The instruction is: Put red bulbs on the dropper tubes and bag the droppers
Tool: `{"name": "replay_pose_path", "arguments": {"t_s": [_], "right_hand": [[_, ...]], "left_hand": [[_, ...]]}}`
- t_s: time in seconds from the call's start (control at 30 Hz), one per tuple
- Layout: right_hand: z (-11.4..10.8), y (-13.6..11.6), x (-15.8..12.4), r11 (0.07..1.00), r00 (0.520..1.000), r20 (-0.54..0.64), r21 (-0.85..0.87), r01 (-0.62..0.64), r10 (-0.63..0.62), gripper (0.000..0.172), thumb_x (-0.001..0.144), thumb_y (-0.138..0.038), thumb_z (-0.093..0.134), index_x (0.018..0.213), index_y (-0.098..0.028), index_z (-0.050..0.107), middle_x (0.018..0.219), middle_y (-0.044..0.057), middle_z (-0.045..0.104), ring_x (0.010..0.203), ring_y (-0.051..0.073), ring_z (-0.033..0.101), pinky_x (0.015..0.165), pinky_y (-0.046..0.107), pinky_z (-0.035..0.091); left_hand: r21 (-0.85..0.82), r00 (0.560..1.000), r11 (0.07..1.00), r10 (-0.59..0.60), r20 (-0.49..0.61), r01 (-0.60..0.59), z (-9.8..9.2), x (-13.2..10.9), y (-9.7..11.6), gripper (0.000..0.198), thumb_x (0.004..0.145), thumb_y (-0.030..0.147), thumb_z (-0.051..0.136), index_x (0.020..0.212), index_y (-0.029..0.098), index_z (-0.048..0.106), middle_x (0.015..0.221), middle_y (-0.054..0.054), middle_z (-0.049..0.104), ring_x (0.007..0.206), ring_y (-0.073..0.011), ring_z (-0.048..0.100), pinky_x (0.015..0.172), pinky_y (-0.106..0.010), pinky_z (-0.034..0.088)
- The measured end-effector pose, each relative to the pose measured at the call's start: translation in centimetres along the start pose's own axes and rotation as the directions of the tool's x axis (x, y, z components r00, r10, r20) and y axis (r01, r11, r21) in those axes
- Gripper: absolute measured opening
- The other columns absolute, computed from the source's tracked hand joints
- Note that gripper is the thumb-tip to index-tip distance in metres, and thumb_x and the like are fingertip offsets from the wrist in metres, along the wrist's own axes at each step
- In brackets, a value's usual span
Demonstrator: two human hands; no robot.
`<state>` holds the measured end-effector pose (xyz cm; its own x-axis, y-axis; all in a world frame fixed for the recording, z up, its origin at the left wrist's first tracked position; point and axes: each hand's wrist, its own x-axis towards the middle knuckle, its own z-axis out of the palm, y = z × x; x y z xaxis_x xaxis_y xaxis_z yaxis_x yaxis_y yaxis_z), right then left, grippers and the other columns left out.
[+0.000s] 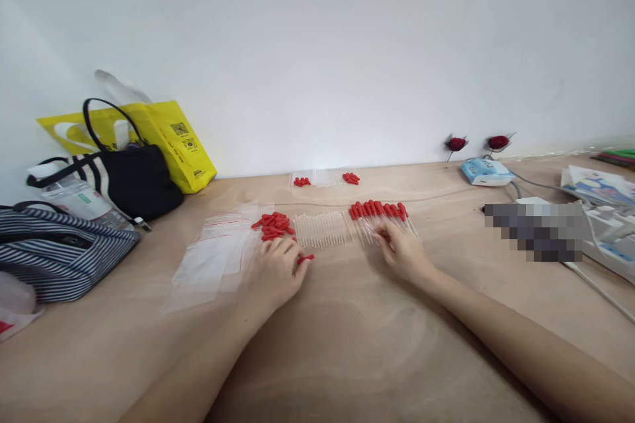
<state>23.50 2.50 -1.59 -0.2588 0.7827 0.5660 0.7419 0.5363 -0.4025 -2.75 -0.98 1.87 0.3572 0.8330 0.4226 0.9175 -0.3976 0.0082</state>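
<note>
Between the thumb and fingers of my left hand (282, 268) is a small red cap (306, 258), held just above or on the table. Beyond that hand lies a loose pile of red caps (274, 225). A row of thin pale sticks (321, 229), cotton-swab-like, is laid out side by side in the middle. To its right lie several sticks with red caps (373, 208) on their far ends, fanned in a row. My right hand (401, 250) rests over their near ends, thumb and fingers closed together; what they pinch is hidden.
Clear zip bags (211, 261) lie left of my left hand. Another bag (325, 177) with red caps lies by the wall. Bags (133, 178) crowd the left side. A tissue pack (486, 172), a power strip (612, 238) and cables are at right.
</note>
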Motion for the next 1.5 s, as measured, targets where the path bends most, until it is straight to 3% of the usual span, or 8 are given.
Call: {"name": "replay_pose_path", "arguments": {"t_s": [0.13,0.23,0.43,0.67,1.07,1.33,1.5], "right_hand": [[-1.1,0.2,-2.1,0.981,0.981,0.012,0.016,0.192,-0.192,0.025,0.085,-0.019,0.038,0.103,-0.018,0.055,0.083,0.007,0.064,0.072,0.017,0.056,0.073,0.034,0.037],[-1.3,-0.7,-2.7,0.969,0.965,0.087,0.033,0.244,-0.246,0.023,0.085,-0.017,0.041,0.101,-0.020,0.058,0.085,0.006,0.064,0.076,0.015,0.056,0.078,0.035,0.034],[-0.4,-2.6,-2.7,0.965,0.956,0.144,0.086,0.246,-0.257,0.016,0.083,-0.018,0.047,0.090,-0.020,0.062,0.082,0.003,0.064,0.078,0.015,0.057,0.081,0.035,0.031],[-0.2,-3.0,-2.8,0.969,0.968,0.087,0.094,0.228,-0.236,0.015,0.083,-0.018,0.047,0.088,-0.019,0.062,0.077,0.002,0.064,0.072,0.013,0.055,0.079,0.034,0.030],[0.1,-4.2,-3.2,0.953,0.956,0.054,0.106,0.283,-0.289,0.017,0.084,-0.020,0.045,0.090,-0.017,0.061,0.073,0.002,0.063,0.065,0.012,0.052,0.079,0.034,0.033],[0.1,-4.2,-3.3,0.933,0.937,0.081,0.150,0.326,-0.341,0.018,0.084,-0.017,0.044,0.092,-0.017,0.060,0.073,0.002,0.062,0.068,0.012,0.051,0.075,0.033,0.032],[-0.4,-4.3,-2.9,0.926,0.921,0.099,0.085,0.369,-0.376,0.021,0.084,-0.014,0.040,0.088,-0.017,0.061,0.068,0.001,0.059,0.062,0.011,0.047,0.072,0.033,0.027]], "left_hand": [[-0.213,0.992,0.969,0.126,-0.013,-0.126,1.2,-0.2,2.7,0.011,0.079,0.027,0.052,0.072,0.019,0.055,0.075,-0.001,0.062,0.078,-0.0184,0.053,0.076,-0.036,0.034],[-0.286,0.990,0.948,0.139,-0.022,-0.140,2.0,-0.3,3.5,0.010,0.079,0.026,0.053,0.074,0.019,0.057,0.077,-0.001,0.062,0.080,-0.0185,0.053,0.077,-0.036,0.036],[-0.337,0.983,0.923,0.177,-0.049,-0.183,3.1,-0.4,3.0,0.016,0.079,0.026,0.055,0.091,0.019,0.064,0.099,-0.005,0.063,0.092,-0.0212,0.053,0.080,-0.038,0.040],[-0.377,0.969,0.896,0.187,-0.158,-0.235,2.9,-0.2,3.3,0.013,0.083,0.023,0.051,0.087,0.022,0.064,0.087,-0.001,0.067,0.083,-0.0168,0.055,0.081,-0.035,0.039],[-0.408,0.996,0.910,0.051,-0.073,-0.076,2.3,-0.2,3.8,0.017,0.085,0.025,0.046,0.082,0.021,0.062,0.079,0.000,0.067,0.078,-0.0160,0.058,0.088,-0.040,0.032],[-0.440,0.995,0.892,0.085,-0.054,-0.100,2.8,-0.4,3.4,0.016,0.085,0.026,0.046,0.080,0.021,0.060,0.076,0.001,0.066,0.076,-0.0154,0.058,0.088,-0.039,0.030],[-0.458,0.989,0.877,0.138,-0.047,-0.145,2.4,-0.5,3.6,0.015,0.084,0.023,0.046,0.078,0.022,0.060,0.075,0.002,0.066,0.077,-0.0150,0.058,0.092,-0.041,0.026]]}}
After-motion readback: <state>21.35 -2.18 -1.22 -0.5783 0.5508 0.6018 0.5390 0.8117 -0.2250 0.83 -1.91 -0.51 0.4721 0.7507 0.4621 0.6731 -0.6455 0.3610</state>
